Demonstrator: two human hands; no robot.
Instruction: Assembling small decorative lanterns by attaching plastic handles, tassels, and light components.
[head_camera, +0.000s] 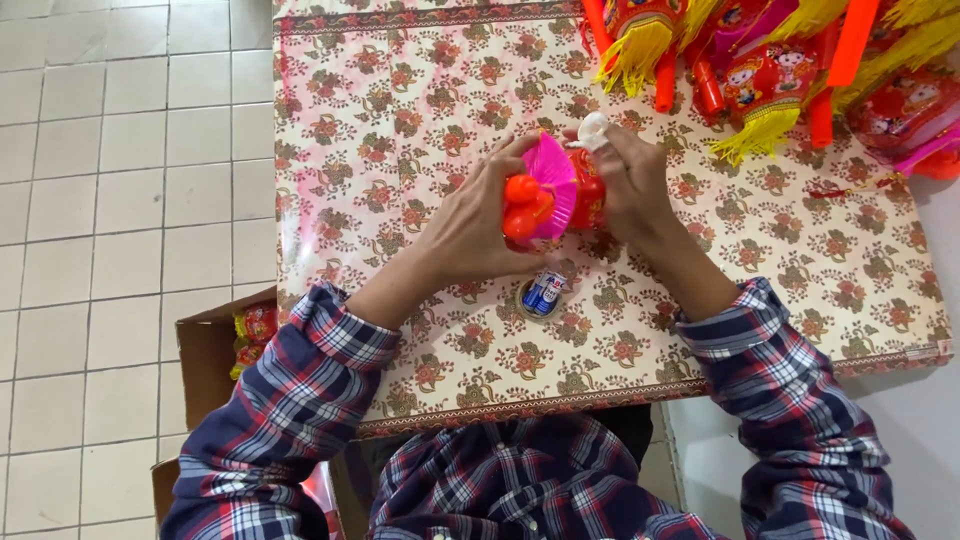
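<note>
While both hands work the piece above the flowered tablecloth (420, 90), a steady two-sided grip looks the sound method (judged from the pose alone): one hand to brace, the other to fit or press, with the parts kept square to each other; left hand (470, 235) curled closed around the orange bulbous end, thumb and fingers wrapping it; right hand (632, 185) closed on the red body from the far side, one fingertip wrapped in white; toy lantern (555, 190), held just above mid-table between the hands: pink fluted plastic disc, red printed body, glossy orange knobbed base, part hidden by fingers; small blue-and-white cylinder (545, 293) lying on the cloth just below it, apart from both hands.
</note>
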